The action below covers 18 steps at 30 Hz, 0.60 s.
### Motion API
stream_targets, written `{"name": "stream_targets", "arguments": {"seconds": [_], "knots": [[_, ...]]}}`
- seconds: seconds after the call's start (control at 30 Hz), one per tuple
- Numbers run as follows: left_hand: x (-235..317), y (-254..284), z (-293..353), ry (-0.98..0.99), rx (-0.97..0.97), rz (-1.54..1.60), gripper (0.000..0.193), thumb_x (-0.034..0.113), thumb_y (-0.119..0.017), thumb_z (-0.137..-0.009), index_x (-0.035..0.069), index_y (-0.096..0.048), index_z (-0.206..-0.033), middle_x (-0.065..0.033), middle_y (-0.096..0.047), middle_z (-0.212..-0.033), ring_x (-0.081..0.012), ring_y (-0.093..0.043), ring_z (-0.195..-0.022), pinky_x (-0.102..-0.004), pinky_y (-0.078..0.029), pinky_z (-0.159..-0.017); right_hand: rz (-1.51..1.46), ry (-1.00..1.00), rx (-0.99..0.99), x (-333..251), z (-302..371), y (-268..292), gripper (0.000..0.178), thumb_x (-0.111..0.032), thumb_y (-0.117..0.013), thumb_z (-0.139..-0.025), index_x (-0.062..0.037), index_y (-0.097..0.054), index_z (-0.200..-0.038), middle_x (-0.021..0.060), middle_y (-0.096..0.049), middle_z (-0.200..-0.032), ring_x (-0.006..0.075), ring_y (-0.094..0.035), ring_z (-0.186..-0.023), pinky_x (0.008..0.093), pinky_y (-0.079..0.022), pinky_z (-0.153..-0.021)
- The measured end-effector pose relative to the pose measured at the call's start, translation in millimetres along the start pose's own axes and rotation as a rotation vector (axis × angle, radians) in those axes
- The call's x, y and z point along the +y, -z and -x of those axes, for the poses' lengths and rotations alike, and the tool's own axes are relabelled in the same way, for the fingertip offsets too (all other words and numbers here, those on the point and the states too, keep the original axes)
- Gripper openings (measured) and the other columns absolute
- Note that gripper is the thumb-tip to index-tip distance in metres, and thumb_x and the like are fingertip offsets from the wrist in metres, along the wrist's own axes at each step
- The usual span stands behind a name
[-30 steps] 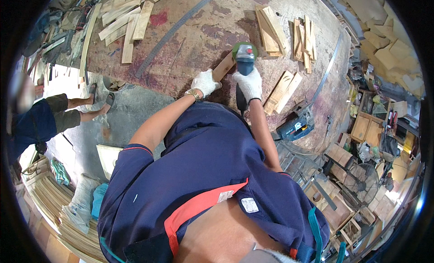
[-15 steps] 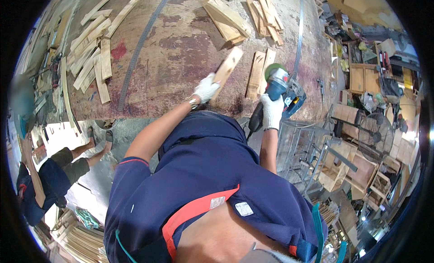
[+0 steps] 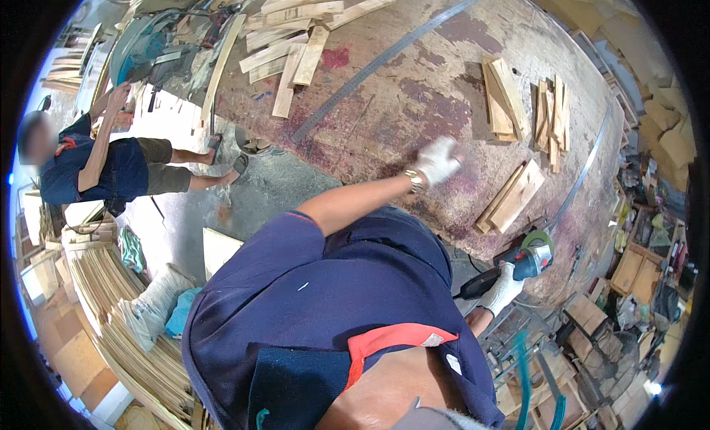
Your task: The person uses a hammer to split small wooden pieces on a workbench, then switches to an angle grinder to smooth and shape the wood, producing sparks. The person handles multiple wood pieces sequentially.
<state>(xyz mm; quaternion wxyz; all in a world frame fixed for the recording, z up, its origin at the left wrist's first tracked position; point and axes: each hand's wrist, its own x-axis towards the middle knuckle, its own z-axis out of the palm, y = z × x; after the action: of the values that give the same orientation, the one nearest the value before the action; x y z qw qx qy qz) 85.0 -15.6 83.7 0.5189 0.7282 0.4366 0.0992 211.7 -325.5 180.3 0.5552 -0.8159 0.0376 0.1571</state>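
Observation:
My right hand (image 3: pixel 503 288), in a white glove, is wrapped around a blue-and-black angle grinder (image 3: pixel 529 263) with a green disc, at the workbench's near right edge. My left hand (image 3: pixel 438 161), also gloved, is over the near part of the workbench (image 3: pixel 377 141). Motion smears its fingers, and no wood shows in it. Between the hands, a little farther off, short wooden slats (image 3: pixel 518 198) lie side by side on the bench.
More wooden pieces (image 3: pixel 506 97) and a bundle of narrow slats (image 3: pixel 552 123) lie farther back. A larger slat pile (image 3: pixel 296 38) is at the far left. Metal strips (image 3: pixel 392 56) cross the bench. Another person (image 3: pixel 111 160) stands left, near long stacked strips (image 3: pixel 111 282).
The view has swung left. My left hand has let go of the wooden slat it held. My right hand still grips the grinder.

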Motion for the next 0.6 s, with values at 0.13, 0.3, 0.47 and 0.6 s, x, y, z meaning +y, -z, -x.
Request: {"name": "stream_targets", "arguments": {"seconds": [0.13,0.3,0.47,0.6], "knots": [[-93.3,117.5,-25.2,-0.037,0.745,-0.566,0.053,0.05,-0.068,-0.089,0.006,-0.063,-0.117,-0.0203,-0.065,-0.112,-0.0393,-0.061,-0.108,-0.0527,-0.048,-0.095,0.062,0.026,-0.053,-7.0,-9.8,-24.6,0.04,-0.004,-0.071,-0.078,-0.0009,-0.062,-0.117,0.0043,-0.066,-0.094,0.0154,-0.061,-0.074,0.031,-0.051,-0.067],[-158.8,262.9,-34.9,0.336,1.021,-0.892,0.067,0.056,-0.077,-0.078,0.009,-0.057,-0.122,-0.0176,-0.057,-0.118,-0.0365,-0.056,-0.115,-0.0536,-0.045,-0.096,0.084,0.098,-0.134,-24.2,-17.2,-64.5,0.039,-0.003,-0.071,-0.079,-0.0018,-0.062,-0.116,0.0019,-0.064,-0.092,0.0126,-0.059,-0.074,0.0295,-0.05,-0.068],[-175.6,306.5,-26.6,0.362,0.684,-0.866,0.056,0.043,-0.08,-0.081,0.009,-0.058,-0.121,-0.0165,-0.057,-0.12,-0.035,-0.057,-0.119,-0.0472,-0.049,-0.096,0.123,0.17,-0.24,-28.9,-19.8,-91.9,0.043,-0.005,-0.076,-0.076,-0.002,-0.062,-0.116,0.0018,-0.063,-0.091,0.0123,-0.057,-0.071,0.0285,-0.049,-0.066],[-150.1,287.0,-12.6,0.295,0.521,0.056,0.048,0.029,-0.075,-0.091,0.004,-0.058,-0.128,-0.021,-0.065,-0.12,-0.0357,-0.067,-0.107,-0.0476,-0.056,-0.088,0.132,0.162,-0.286,-42.5,0.2,-95.1,0.039,-0.004,-0.074,-0.076,-0.0025,-0.062,-0.114,0.0009,-0.062,-0.088,0.0116,-0.056,-0.071,0.0284,-0.048,-0.066]]}}
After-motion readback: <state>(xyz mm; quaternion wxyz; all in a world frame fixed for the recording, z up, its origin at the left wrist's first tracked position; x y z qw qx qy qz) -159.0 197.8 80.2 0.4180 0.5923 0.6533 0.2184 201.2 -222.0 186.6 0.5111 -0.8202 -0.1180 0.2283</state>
